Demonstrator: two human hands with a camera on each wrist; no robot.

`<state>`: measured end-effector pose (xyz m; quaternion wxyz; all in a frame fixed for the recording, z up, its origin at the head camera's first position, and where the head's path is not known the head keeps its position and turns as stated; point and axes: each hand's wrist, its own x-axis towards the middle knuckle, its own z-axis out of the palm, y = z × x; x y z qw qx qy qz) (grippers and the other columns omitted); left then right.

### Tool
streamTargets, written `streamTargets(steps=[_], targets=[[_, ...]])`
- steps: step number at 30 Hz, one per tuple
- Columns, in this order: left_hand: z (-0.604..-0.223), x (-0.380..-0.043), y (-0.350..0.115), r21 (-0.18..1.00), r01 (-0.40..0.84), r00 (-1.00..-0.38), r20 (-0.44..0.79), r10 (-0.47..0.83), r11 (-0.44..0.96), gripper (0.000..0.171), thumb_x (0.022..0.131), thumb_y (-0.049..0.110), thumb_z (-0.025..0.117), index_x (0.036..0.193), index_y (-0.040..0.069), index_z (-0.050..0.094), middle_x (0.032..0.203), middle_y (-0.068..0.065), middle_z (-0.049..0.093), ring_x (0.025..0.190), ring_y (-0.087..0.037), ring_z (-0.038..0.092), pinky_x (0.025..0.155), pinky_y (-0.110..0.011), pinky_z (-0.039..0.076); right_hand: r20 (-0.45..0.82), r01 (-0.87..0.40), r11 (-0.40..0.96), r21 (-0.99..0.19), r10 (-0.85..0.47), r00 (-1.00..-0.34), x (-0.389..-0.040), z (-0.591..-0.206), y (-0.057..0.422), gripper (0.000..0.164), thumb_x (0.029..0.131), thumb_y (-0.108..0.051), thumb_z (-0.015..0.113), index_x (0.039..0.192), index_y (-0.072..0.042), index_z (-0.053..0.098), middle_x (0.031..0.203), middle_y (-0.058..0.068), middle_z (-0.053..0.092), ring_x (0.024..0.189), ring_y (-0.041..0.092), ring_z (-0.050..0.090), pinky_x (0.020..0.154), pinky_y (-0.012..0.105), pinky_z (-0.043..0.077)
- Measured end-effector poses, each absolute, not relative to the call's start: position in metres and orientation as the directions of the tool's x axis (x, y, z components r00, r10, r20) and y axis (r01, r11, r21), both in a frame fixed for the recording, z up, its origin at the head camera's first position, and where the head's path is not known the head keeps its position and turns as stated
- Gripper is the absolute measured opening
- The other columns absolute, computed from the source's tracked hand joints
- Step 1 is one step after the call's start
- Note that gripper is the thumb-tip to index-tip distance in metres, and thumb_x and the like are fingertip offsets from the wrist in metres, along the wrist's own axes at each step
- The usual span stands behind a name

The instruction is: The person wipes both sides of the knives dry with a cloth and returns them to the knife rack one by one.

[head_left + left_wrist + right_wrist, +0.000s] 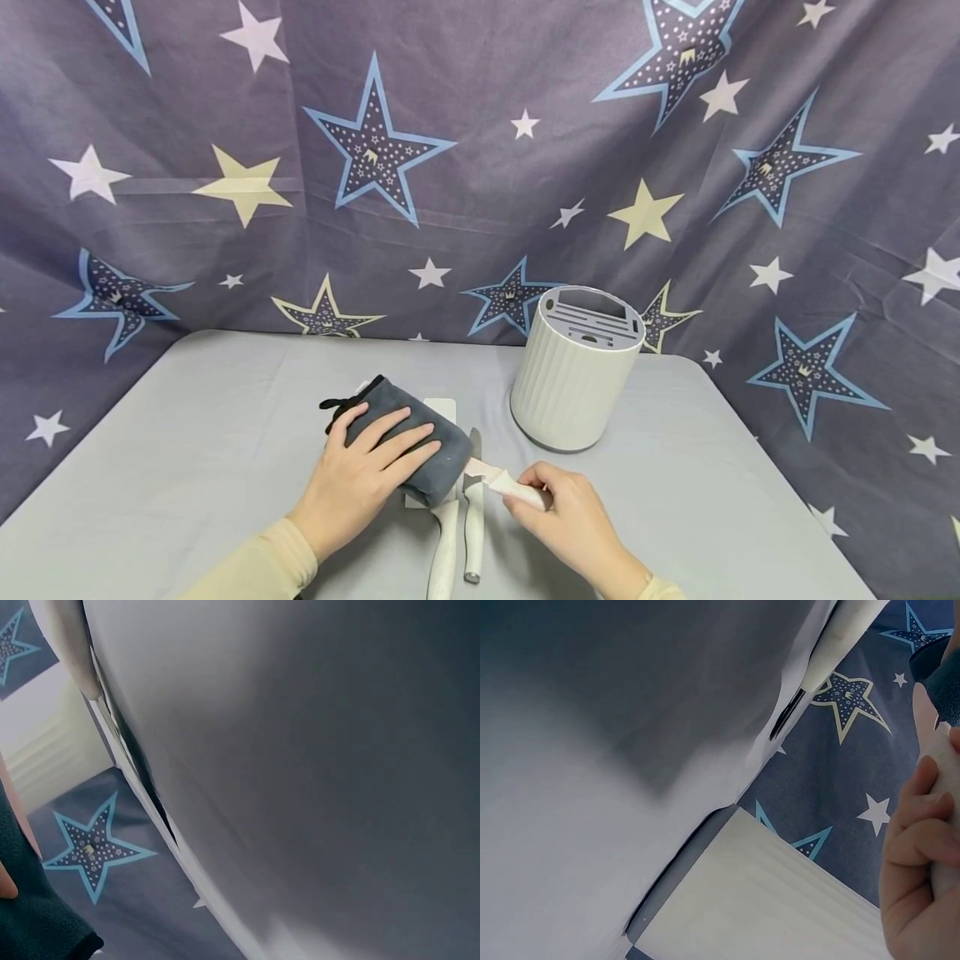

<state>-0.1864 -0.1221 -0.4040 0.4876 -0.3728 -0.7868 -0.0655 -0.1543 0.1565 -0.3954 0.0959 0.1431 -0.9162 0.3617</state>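
Observation:
My left hand (360, 479) holds a dark grey cloth (438, 454), its fingers spread across the top and its thumb hidden. The cloth covers most of the pale pink blade of a knife (521, 492). Its white handle is gripped in my right hand (573, 512), and a short stretch of blade shows between cloth and handle. In the right wrist view, curled fingers (922, 840) wrap that handle beside the cloth. Below the cloth lie a white-handled cleaver (444, 550), its broad blade partly covered, and a slimmer white-handled knife (474, 533).
A ribbed white knife block (566, 392) with a slotted grey top stands behind and to the right of the hands. The light grey table (225, 433) meets a star-patterned curtain (465, 175) at the back and sides.

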Motion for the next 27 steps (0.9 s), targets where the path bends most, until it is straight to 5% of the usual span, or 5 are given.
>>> streamTargets(steps=[27], targets=[[-0.406,-0.181,-0.107,-0.258,0.673,-0.249,0.803,0.541,0.693,0.037,0.088,0.019,0.05,0.117,0.023,0.072,0.122,0.005,0.07,0.116,-0.025,0.063,0.097,-0.061,0.04,0.297,-0.351,0.704,-0.617,-0.205,-0.933,-0.159,-0.394,0.154,0.014,0.078,-0.024,0.079,0.079,-0.022,0.066,0.061,-0.016,0.051,0.053,-0.004,0.041,0.049,0.017,0.035]])
